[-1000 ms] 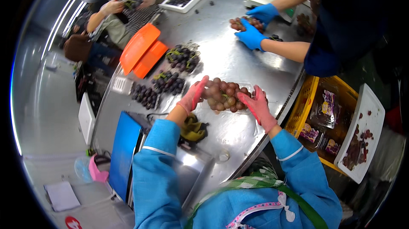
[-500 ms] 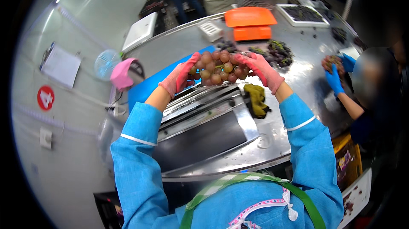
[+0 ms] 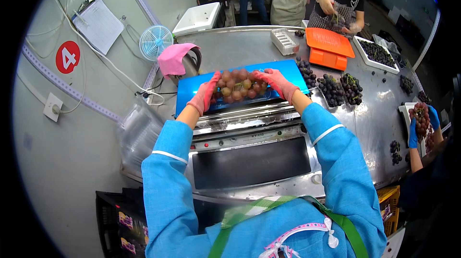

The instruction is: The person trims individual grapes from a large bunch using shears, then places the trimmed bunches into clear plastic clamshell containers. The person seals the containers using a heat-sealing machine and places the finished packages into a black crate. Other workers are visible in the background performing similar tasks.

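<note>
Both my hands wear pink gloves and grip a bunch of reddish grapes (image 3: 238, 86) from its two ends. My left hand (image 3: 206, 92) curls around the left end, and my right hand (image 3: 278, 85) has its fingers over the right end. Clear plastic glints along the lower side of the grapes; I cannot tell whether it is a tray or film. Beneath them lies a bright blue board (image 3: 290, 71) at the back of a metal wrapping machine (image 3: 240, 141). Closer to me is the machine's flat black plate (image 3: 252, 163).
Dark grape bunches (image 3: 331, 90) lie right of the board, by an orange scale (image 3: 330, 46). A pink cloth (image 3: 175, 58) hangs over a metal container beside a small fan (image 3: 156, 43). At right, a co-worker's blue-gloved hands (image 3: 413, 133) hold reddish grapes; another person handles dark grapes behind the table.
My view has turned, so the table and machine sit differently. The grapes now appear over the blue board, still between both hands. The olive cloth beside the machine is out of sight.
</note>
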{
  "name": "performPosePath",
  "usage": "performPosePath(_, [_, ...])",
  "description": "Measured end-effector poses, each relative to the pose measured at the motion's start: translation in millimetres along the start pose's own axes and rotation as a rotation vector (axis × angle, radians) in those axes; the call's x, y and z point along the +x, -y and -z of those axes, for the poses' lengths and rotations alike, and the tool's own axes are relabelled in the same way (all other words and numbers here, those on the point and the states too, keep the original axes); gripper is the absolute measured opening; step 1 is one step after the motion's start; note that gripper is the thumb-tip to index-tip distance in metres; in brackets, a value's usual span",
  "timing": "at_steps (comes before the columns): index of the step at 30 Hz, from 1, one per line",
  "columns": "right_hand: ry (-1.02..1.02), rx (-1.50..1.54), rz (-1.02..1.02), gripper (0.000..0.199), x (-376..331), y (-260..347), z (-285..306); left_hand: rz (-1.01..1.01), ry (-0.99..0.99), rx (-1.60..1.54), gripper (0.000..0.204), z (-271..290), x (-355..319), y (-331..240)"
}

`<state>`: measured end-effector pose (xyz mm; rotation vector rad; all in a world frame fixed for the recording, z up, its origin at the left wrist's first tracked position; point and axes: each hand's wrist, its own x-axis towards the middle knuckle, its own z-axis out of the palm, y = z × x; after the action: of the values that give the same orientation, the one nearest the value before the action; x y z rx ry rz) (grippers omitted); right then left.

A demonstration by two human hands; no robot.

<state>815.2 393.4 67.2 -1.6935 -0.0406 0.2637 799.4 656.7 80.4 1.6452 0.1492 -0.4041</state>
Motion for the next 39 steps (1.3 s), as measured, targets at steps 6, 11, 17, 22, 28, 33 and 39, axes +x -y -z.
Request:
performPosePath(6, [0.06, -0.03, -0.1, 0.073, -10.7, 3.7, 1.4, 0.049, 0.0, -0.02, 0.068, 7.3, 10.6, 12.5])
performPosePath(11, [-0.146, -0.218, 0.018, 0.081, -44.0, -5.2, 15.9, -0.069, -0.265, 0.047, 0.068, 25.6, -12.4, 24.8])
performPosePath(17, [-0.273, -0.813, 0.058, 0.045, -118.6, -32.5, 67.6, -0.327, -0.634, 0.734, 0.05, 63.6, -95.2, 76.7])
performPosePath(22, [-0.343, -1.121, 0.072, 0.048, -130.9, -45.4, 52.0, -0.347, -0.738, 1.094, 0.054, 56.3, -119.8, 103.8])
performPosePath(28, [-0.29, -1.325, -0.164, 0.052, -112.9, -42.3, 22.9, -0.027, -0.679, 1.299, 0.075, 43.1, -105.5, 85.9])
performPosePath(33, [-0.334, -1.031, -0.179, 0.039, -103.9, -48.2, 19.0, -0.011, -0.704, 1.19, 0.06, 35.1, -98.8, 86.7])
performPosePath(39, [-0.384, -0.551, -0.195, 0.026, -101.2, -62.6, 28.4, 0.037, -0.632, 0.898, 0.046, 54.1, -84.2, 89.9])
